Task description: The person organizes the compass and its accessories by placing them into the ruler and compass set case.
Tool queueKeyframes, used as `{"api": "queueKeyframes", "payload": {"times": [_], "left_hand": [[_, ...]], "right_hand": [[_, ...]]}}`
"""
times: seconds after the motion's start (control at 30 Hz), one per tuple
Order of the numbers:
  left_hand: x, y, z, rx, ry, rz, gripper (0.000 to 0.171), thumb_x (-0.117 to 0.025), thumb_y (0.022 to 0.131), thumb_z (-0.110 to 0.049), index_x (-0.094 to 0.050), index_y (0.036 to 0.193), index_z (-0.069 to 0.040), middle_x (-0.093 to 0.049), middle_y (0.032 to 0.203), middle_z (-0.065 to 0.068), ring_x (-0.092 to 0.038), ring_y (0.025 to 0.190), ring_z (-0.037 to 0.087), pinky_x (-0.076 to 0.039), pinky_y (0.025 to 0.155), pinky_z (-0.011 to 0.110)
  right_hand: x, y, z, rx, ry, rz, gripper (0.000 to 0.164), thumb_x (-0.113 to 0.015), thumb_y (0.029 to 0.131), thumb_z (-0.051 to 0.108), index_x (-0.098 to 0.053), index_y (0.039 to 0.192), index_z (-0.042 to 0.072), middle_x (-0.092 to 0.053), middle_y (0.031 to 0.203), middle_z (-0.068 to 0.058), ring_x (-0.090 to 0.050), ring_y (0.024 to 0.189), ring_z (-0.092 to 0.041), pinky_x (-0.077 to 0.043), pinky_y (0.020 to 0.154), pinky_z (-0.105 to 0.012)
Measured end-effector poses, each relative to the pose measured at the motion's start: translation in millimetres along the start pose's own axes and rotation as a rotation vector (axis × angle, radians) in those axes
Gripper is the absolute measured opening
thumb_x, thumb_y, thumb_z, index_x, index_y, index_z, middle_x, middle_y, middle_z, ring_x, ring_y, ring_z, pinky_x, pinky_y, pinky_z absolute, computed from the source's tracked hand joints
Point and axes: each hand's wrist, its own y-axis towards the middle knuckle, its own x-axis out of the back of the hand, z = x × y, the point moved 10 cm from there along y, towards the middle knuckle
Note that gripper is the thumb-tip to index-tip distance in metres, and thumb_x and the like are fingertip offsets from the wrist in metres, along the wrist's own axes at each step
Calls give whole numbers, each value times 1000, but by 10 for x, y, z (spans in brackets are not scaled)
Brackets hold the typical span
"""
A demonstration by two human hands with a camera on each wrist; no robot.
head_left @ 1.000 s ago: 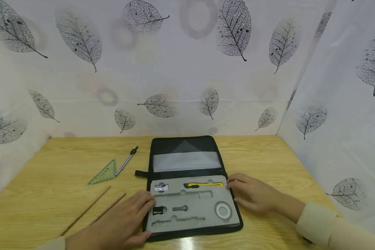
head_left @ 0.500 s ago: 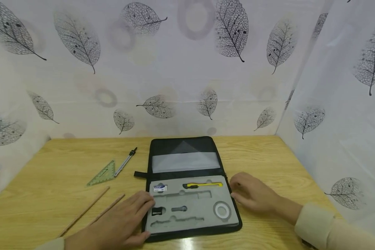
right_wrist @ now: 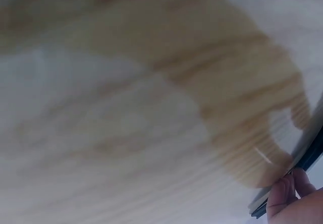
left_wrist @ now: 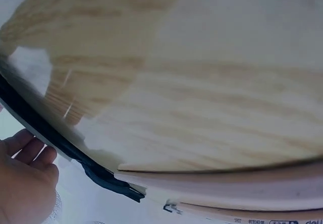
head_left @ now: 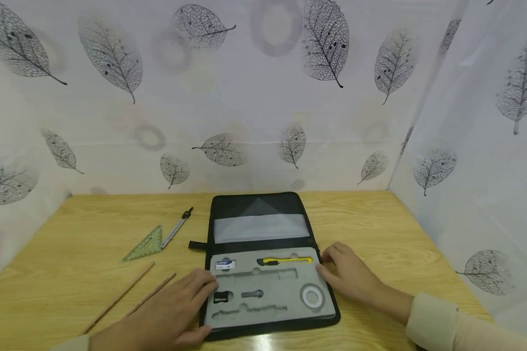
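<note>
A black zip case [head_left: 274, 325] lies open on the table, its grey foam tray facing up. My left hand [head_left: 171, 307] rests along the tray's left edge, thumb at the front left corner. In the left wrist view its bent fingertips [left_wrist: 45, 156] touch the dark case side. At the right edge, my right hand [head_left: 353, 275] pinches the rim between thumb and fingers, also visible in the right wrist view. The foam holds an eraser [head_left: 226, 264], a yellow utility knife [head_left: 290, 260], a black sharpener [head_left: 221, 296] and a white ring [head_left: 313, 296]. Other foam slots are bare.
Left of the case lie a compass [head_left: 175, 229], a green set square [head_left: 146, 245] and two wooden pencils, one long-looking pencil [head_left: 120, 296] and one partly hidden pencil [head_left: 155, 292] behind my left hand. A leaf-patterned curtain [head_left: 254, 97] encloses the table's back and sides.
My right hand drew slightly off the case's right edge, then came back to it with thumb and fingers at the rim. The left hand and the case stayed put.
</note>
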Motion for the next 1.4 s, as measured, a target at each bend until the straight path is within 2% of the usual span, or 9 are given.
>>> {"api": "queueKeyframes", "payload": {"times": [0.27,0.43,0.63,0.7,0.83,1.0,1.1,1.27,1.4], "left_hand": [[18,4,-20,-22,36,-28,62,-51,95,-64,-57,132,-14,-48,132,-3,-45,114,7,-52,98,32],[42,-1,-34,-17,43,-13,63,-50,96,-63,-58,132,-13,-50,132,-2,-47,114,9,-53,97,34],[125,-57,-20,-8,74,-87,64,-55,94,-61,-58,132,-10,-51,134,1,-52,120,13,-54,98,38],[151,-80,50,32,70,-86,62,-56,94,-61,-59,131,-11,-52,133,-1,-52,120,12,-53,99,38],[229,-133,256,129,80,-69,61,-58,94,-58,-60,130,-9,-54,131,3,-53,122,19,-50,103,43],[375,-199,557,233,133,-82,55,-69,89,-45,-61,124,-3,-59,123,12,-58,117,31,-49,102,51],[436,-234,741,304,129,-72,47,-72,89,-38,-63,120,-3,-63,117,12,-63,110,32,-53,95,50],[518,-286,1037,423,-22,-63,37,-72,90,-30,-65,116,-5,-67,110,9,-69,94,26,-60,74,42],[576,-286,1270,485,-148,-59,28,-71,91,-22,-66,113,-5,-68,102,5,-67,87,21,-58,66,36]], "right_hand": [[16,-69,92,69,-65,-17,24,-67,94,28,-65,112,12,-62,105,1,-58,102,-14,-54,91,-40],[28,-111,259,191,-147,-44,25,-68,93,27,-66,113,12,-62,114,-1,-59,110,-16,-54,96,-39],[38,-154,370,340,-188,-122,19,-72,90,22,-68,106,13,-60,114,0,-57,108,-13,-55,94,-34],[38,-169,398,384,-182,-133,19,-73,89,20,-68,106,12,-60,115,-1,-57,109,-13,-55,94,-33],[45,-181,444,442,-182,-146,21,-74,87,17,-67,106,11,-60,116,-2,-57,110,-13,-55,94,-32],[61,-171,474,455,-182,-142,20,-74,87,16,-67,105,11,-60,114,-1,-57,108,-12,-56,92,-30],[62,-161,476,447,-177,-123,19,-74,88,16,-67,105,11,-59,113,0,-57,106,-12,-56,91,-30],[73,-135,469,433,-171,-116,18,-74,87,15,-68,103,11,-60,111,0,-58,103,-11,-57,88,-29],[82,-107,492,448,-165,-132,14,-75,86,14,-70,99,12,-61,109,-1,-58,102,-11,-57,87,-29]]}}
